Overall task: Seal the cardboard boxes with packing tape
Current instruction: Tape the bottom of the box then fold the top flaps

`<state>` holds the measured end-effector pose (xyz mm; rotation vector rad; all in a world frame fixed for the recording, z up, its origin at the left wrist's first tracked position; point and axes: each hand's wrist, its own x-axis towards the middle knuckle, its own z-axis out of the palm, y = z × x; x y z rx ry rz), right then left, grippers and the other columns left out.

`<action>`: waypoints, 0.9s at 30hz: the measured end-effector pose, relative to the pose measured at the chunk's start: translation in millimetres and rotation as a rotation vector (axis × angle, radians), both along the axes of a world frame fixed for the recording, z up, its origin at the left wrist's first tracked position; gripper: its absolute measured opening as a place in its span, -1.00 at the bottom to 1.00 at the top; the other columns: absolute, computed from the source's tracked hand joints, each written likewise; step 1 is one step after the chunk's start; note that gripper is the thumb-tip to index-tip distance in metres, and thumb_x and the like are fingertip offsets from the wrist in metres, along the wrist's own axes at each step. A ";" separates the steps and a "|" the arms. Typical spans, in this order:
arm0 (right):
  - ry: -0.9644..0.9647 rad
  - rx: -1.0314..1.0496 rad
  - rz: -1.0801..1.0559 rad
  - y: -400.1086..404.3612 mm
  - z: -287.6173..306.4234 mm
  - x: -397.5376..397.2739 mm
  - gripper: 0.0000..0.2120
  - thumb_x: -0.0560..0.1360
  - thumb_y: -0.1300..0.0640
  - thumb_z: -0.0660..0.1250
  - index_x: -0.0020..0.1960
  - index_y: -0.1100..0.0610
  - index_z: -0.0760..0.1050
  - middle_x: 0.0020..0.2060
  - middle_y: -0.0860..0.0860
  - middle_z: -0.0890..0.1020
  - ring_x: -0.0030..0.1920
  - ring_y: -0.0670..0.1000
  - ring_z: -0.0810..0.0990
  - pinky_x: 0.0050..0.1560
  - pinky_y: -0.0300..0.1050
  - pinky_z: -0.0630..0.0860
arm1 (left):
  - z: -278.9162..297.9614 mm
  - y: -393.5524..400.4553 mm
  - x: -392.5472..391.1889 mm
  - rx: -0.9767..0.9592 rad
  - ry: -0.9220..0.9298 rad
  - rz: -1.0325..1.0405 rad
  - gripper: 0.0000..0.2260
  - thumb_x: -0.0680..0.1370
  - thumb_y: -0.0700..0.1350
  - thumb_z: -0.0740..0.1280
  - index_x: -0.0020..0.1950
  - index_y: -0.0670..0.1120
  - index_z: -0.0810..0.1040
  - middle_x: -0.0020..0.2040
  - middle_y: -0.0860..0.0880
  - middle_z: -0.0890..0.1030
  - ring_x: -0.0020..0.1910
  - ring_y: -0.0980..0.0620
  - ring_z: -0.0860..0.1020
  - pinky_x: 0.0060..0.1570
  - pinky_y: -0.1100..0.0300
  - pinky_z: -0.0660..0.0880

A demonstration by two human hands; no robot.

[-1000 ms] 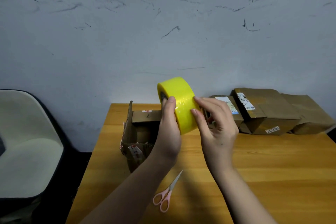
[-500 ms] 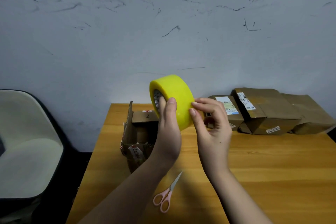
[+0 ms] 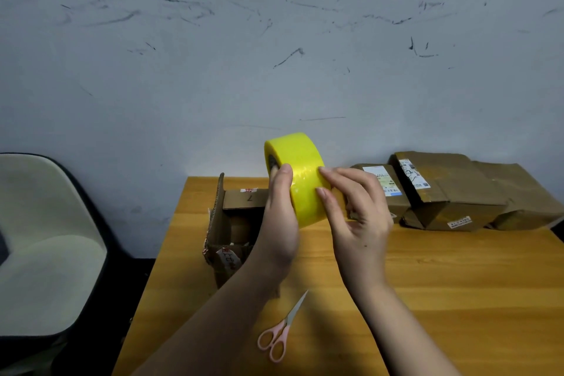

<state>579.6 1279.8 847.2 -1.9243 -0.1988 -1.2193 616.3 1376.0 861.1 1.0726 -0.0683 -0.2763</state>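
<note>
The left hand (image 3: pixel 282 217) holds the yellow tape roll (image 3: pixel 300 177) in a closed grip, thumb laid up its near rim and the other fingers hidden behind or inside the core. The right hand (image 3: pixel 357 217) touches the roll's outer band with nearly straight fingertips (image 3: pixel 323 171), thumb low on the band; it pinches nothing that can be made out. Half a second ago the roll stood a little further towards 9 o'clock with more of its core showing; it has since swung back towards 3 o'clock, and the right fingers have spread flatter across the band.

The roll is a wide, glossy, translucent yellow cylinder, held on edge above the worktop (image 3: pixel 457 284), a smooth wood-grain surface in warm orange. Behind the left wrist, at 9 o'clock from the roll, an open cardboard box (image 3: pixel 225 223) shows raw corrugated flap edges and torn red-and-white tape scraps. At 3 o'clock, against the wall, lie closed brown boxes (image 3: pixel 442 192), creased, with white printed labels. At 6 o'clock, pink-handled scissors (image 3: pixel 282 333) lie flat, steel blades shut.
</note>
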 end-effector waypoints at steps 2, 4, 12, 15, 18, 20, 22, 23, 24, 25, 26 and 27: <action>0.001 -0.009 -0.002 -0.6 -0.2 -0.8 -0.82 0.54 0.14 0.34 0.10 0.13 0.62 0.01 -0.08 0.56 0.04 0.02 0.58 0.01 0.05 0.54 | 1.8 -0.2 -0.9 0.012 -0.002 0.023 -0.47 0.55 0.16 0.16 0.41 -0.15 0.39 0.14 -0.14 0.60 0.07 -0.01 0.61 0.03 0.11 0.49; 0.004 -0.007 -0.005 0.0 -0.6 -1.6 -0.84 0.53 0.15 0.35 0.07 0.15 0.63 0.01 -0.09 0.56 0.04 0.02 0.58 0.00 0.06 0.55 | 4.0 -0.3 -2.6 0.026 -0.010 0.037 -0.39 0.47 0.18 0.17 0.41 -0.15 0.38 0.16 -0.16 0.59 0.10 -0.04 0.59 0.08 0.07 0.48; 0.094 0.133 0.096 0.3 3.1 -4.1 -0.91 0.49 0.22 0.41 -0.03 0.08 0.59 -0.04 -0.04 0.57 0.05 -0.10 0.54 -0.03 -0.26 0.44 | 10.5 2.3 -6.3 0.275 -0.157 0.146 -0.18 0.36 0.37 0.15 0.53 -0.02 0.20 0.50 -0.12 0.28 0.49 -0.09 0.24 0.46 -0.16 0.18; 0.133 0.176 0.129 0.9 2.7 -3.0 -0.90 0.48 0.23 0.40 -0.07 0.05 0.57 -0.05 -0.02 0.55 0.05 -0.11 0.53 -0.06 -0.35 0.38 | 10.6 3.4 -5.4 0.297 -0.160 0.135 -0.15 0.32 0.36 0.13 0.54 -0.03 0.19 0.50 -0.09 0.29 0.49 -0.04 0.24 0.47 -0.12 0.18; 0.150 0.157 0.157 1.3 4.2 -1.5 -0.92 0.48 0.16 0.39 -0.10 0.00 0.56 -0.05 0.01 0.53 0.04 -0.09 0.52 -0.10 -0.38 0.36 | 8.2 6.1 -2.3 0.278 -0.091 0.114 -0.11 0.28 0.40 0.15 0.50 -0.06 0.26 0.47 -0.13 0.33 0.46 -0.10 0.30 0.45 -0.17 0.20; 0.141 0.132 0.159 0.0 7.8 -0.9 -0.91 0.48 0.13 0.39 -0.05 -0.03 0.54 -0.05 -0.01 0.55 0.01 -0.10 0.53 -0.16 -0.34 0.38 | 6.6 7.3 0.5 0.229 -0.036 0.088 -0.11 0.26 0.41 0.20 0.47 -0.08 0.32 0.41 -0.15 0.42 0.40 -0.12 0.39 0.41 -0.18 0.26; 0.137 0.141 0.146 -2.4 12.3 -1.1 -0.82 0.47 0.14 0.45 0.03 -0.02 0.54 -0.07 -0.05 0.58 -0.04 -0.10 0.57 -0.20 -0.23 0.44 | 7.2 7.5 1.8 0.202 0.008 0.069 -0.12 0.26 0.41 0.23 0.44 -0.10 0.38 0.33 -0.19 0.49 0.31 -0.15 0.48 0.37 -0.19 0.33; 0.138 0.122 0.136 -4.4 13.7 -1.0 -0.81 0.46 0.15 0.46 0.04 0.00 0.55 -0.09 -0.06 0.59 -0.07 -0.11 0.58 -0.21 -0.20 0.45 | 6.7 7.5 2.5 0.209 0.021 0.068 -0.11 0.25 0.41 0.23 0.44 -0.09 0.38 0.33 -0.19 0.50 0.30 -0.16 0.48 0.36 -0.19 0.34; 0.137 0.073 0.121 -6.4 14.4 -1.2 -0.83 0.45 0.17 0.47 0.02 0.03 0.57 -0.11 -0.07 0.60 -0.08 -0.13 0.58 -0.22 -0.22 0.43 | 6.4 7.8 2.4 0.222 0.027 0.077 -0.10 0.24 0.42 0.23 0.45 -0.08 0.37 0.34 -0.17 0.49 0.31 -0.14 0.47 0.37 -0.19 0.33; 0.135 0.018 0.105 -8.4 14.5 -1.6 -0.86 0.45 0.19 0.47 -0.01 0.06 0.60 -0.14 -0.07 0.61 -0.09 -0.16 0.58 -0.22 -0.28 0.40 | 6.9 8.3 1.3 0.232 0.022 0.087 -0.09 0.23 0.42 0.22 0.46 -0.05 0.35 0.37 -0.13 0.47 0.35 -0.12 0.45 0.38 -0.18 0.31; 0.135 -0.019 0.091 -10.0 14.2 -2.2 -0.89 0.45 0.21 0.47 -0.03 0.09 0.61 -0.15 -0.07 0.62 -0.10 -0.19 0.57 -0.20 -0.34 0.38 | 7.1 8.8 0.4 0.242 0.017 0.094 -0.09 0.23 0.42 0.22 0.48 -0.03 0.33 0.41 -0.11 0.44 0.38 -0.09 0.41 0.40 -0.17 0.29; 0.136 -0.038 0.081 -11.3 14.3 -2.6 -0.91 0.45 0.23 0.47 -0.05 0.11 0.62 -0.16 -0.07 0.63 -0.10 -0.21 0.56 -0.16 -0.39 0.36 | 9.3 9.4 -1.3 0.256 0.007 0.095 -0.11 0.26 0.42 0.21 0.49 -0.03 0.31 0.43 -0.09 0.41 0.41 -0.08 0.38 0.42 -0.16 0.26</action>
